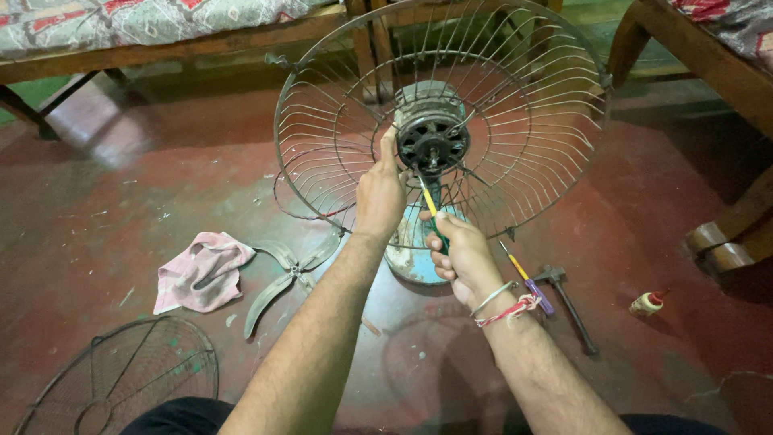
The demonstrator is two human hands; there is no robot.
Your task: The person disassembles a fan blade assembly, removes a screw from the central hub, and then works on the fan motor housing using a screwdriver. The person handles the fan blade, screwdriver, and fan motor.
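A table fan stands upright on the red floor with its rear wire guard (515, 97) still fitted and the dark motor hub (433, 143) bare at the centre. My left hand (380, 193) reaches through the guard and presses against the hub's left side. My right hand (457, 251) grips a screwdriver (428, 203) with a green and yellow handle, its tip at the lower edge of the hub. The fan's blue base (407, 256) shows between my wrists.
The removed fan blade (290, 270) and a pink cloth (201, 270) lie at left, the front wire guard (121, 383) at bottom left. A second screwdriver (527, 282), a hammer (568, 298) and a small bottle (648, 302) lie at right. Wooden bed frames stand behind.
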